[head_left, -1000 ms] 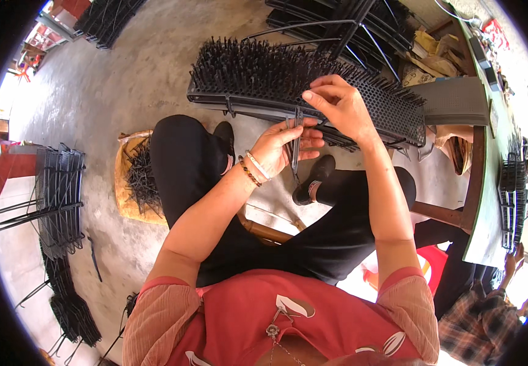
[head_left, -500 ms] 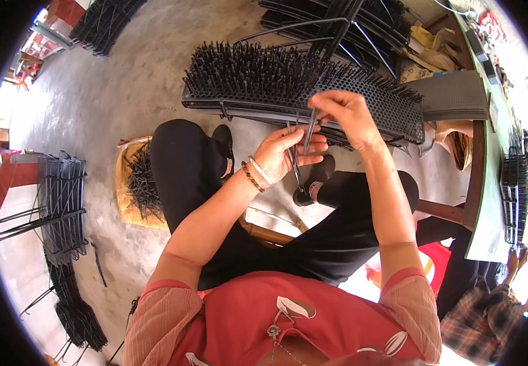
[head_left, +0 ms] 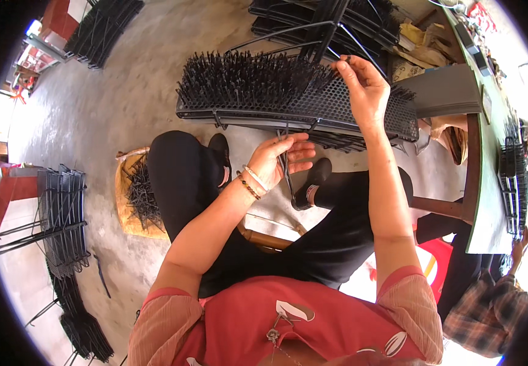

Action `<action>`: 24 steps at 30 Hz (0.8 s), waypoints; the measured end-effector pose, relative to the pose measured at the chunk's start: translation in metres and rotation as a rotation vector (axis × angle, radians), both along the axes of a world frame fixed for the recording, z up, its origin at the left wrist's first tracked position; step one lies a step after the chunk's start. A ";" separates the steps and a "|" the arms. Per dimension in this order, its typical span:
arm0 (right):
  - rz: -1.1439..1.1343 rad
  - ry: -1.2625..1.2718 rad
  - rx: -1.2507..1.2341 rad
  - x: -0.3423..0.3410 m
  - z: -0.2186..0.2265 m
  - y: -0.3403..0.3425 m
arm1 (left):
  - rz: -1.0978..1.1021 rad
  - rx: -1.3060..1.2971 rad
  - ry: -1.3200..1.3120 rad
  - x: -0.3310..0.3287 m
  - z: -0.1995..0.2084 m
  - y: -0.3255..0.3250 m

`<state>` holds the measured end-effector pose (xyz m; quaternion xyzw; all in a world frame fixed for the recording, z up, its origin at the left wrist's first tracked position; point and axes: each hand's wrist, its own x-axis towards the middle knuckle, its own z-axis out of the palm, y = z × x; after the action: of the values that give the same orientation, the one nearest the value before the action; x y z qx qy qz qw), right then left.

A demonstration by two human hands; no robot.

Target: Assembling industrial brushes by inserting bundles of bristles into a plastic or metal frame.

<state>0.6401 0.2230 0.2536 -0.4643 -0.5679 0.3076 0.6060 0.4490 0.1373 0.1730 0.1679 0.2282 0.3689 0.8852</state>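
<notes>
Several thin black strips (head_left: 289, 183) lie across my left hand (head_left: 267, 160), pinned by the thumb while the other fingers stretch out to the right. My right hand (head_left: 369, 94) is raised over a black perforated metal panel (head_left: 377, 122), at the edge of its upright black strips (head_left: 246, 79). Thumb and forefinger are pinched on what looks like the dark end of one thin strip; the rest of it is hidden among the others. Upright strips fill the panel's left and middle, and bare holes show along its front right.
A yellow sack (head_left: 127, 210) of loose black strips sits on the floor beside my left leg. Black racks (head_left: 63, 213) are stacked at far left. A green-topped table (head_left: 492, 201) runs along the right, with a person in a checked shirt (head_left: 483, 317) beside it.
My right hand has gone from beside my left hand up and forward to the panel, moving a strip away from the bunch. My left hand has shifted slightly left and down.
</notes>
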 end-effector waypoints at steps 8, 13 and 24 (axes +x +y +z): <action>0.473 -0.974 0.748 -0.030 0.001 -0.068 | 0.071 -0.040 -0.175 -0.009 0.008 0.017; 0.562 -0.897 0.595 -0.017 -0.015 -0.080 | -0.001 0.008 -0.048 -0.004 0.019 0.015; 0.282 -0.209 -0.509 0.007 -0.013 -0.064 | -0.103 0.113 0.132 0.010 0.026 0.012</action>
<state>0.6472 0.1587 0.2406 -0.5470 -0.5905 0.4719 0.3599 0.4591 0.1492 0.1986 0.2528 0.2560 0.3232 0.8753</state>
